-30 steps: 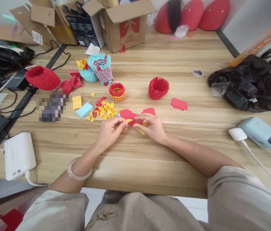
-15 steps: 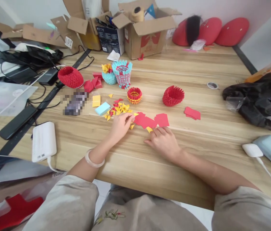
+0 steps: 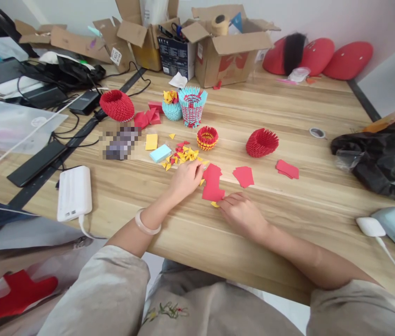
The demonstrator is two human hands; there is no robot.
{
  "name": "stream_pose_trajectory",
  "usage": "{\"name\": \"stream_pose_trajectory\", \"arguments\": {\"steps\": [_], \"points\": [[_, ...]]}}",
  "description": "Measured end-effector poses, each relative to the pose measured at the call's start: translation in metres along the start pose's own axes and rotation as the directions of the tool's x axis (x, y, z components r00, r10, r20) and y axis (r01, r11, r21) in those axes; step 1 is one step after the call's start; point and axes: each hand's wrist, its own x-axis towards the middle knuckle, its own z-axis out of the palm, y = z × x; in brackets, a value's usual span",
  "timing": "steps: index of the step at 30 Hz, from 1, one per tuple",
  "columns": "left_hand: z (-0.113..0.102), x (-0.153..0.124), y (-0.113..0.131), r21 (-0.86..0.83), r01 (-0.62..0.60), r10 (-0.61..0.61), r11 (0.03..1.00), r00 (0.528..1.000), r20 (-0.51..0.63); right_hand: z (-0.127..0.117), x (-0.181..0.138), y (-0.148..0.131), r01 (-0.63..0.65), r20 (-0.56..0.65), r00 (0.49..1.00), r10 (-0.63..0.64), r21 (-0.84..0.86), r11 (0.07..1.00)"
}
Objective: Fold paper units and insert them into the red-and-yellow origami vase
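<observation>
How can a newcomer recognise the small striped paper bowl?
On the wooden table, find the folded paper pieces beyond the left hand. The bowl stands behind their right end; its red and yellow bands distinguish it from the all-red bowl farther right.

Red paper shts (image 3: 212, 185), yel./red pcs (image 3: 190, 154), lt-blue/red speckled vase (image 3: 193, 115), red/yel. banded bowl (image 3: 207, 143)

blurry blob (image 3: 122, 142) left of left hand (image 3: 186, 178), can't make it out tbh | yellow piece (image 3: 215, 204) by right hand (image 3: 243, 213), partly hidden
</observation>
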Motion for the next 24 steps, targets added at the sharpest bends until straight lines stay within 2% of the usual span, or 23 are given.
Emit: {"name": "stream_pose_trajectory", "arguments": {"steps": [4,7,9,11,13,15,17,18,19,20,22,23,24], "points": [[-0.002,-0.001,0.0,0.113,0.047,-0.051,0.992,0.998,0.035,-0.005,0.003,0.01,-0.066,-0.082,0.995,0.063,-0.034,0.997],[-0.003,0.0,0.001,0.191,0.092,-0.103,0.977,0.993,0.05,-0.003,0.007,0.024,-0.159,-0.207,0.966,0.154,-0.007,0.987],[-0.004,0.001,0.001,0.228,0.115,-0.129,0.967,0.99,0.049,0.002,0.009,0.036,-0.206,-0.305,0.925,0.227,0.1,0.973],[-0.005,0.001,0.0,0.27,0.139,-0.157,0.953,0.986,0.048,0.008,0.012,0.047,-0.205,-0.385,0.867,0.316,0.303,0.931],[-0.006,0.002,-0.002,0.307,0.159,-0.181,0.939,0.982,0.046,0.016,0.014,0.055,-0.162,-0.409,0.795,0.449,0.569,0.806],[-0.006,0.002,-0.005,0.315,0.165,-0.186,0.935,0.982,0.038,0.024,0.017,0.06,-0.108,-0.333,0.727,0.6,0.808,0.579],[-0.005,0.002,-0.007,0.284,0.162,-0.174,0.945,0.985,0.018,0.028,0.02,0.061,-0.066,-0.212,0.693,0.689,0.933,0.353],[-0.004,0.002,-0.007,0.252,0.161,-0.167,0.954,0.986,0.002,0.029,0.02,0.061,-0.047,-0.18,0.69,0.701,0.955,0.292],[-0.003,0.002,-0.006,0.2,0.156,-0.157,0.967,0.987,-0.011,0.029,0.021,0.061,-0.03,-0.175,0.693,0.7,0.962,0.27],[-0.002,0.001,-0.004,0.116,0.148,-0.147,0.982,0.989,-0.018,0.027,0.021,0.06,-0.014,-0.187,0.701,0.688,0.961,0.276],[0.001,-0.001,0.004,-0.184,0.136,-0.138,0.973,0.99,0.001,0.023,0.02,0.056,0.01,-0.214,0.738,0.64,0.952,0.307],[0.002,-0.002,0.009,-0.379,0.14,-0.133,0.915,0.99,0.044,0.02,0.019,0.053,0.018,-0.216,0.766,0.605,0.949,0.315],[0.004,-0.003,0.014,-0.556,0.16,-0.121,0.816,0.987,0.106,0.016,0.019,0.048,0.028,-0.212,0.799,0.563,0.948,0.318]]}}
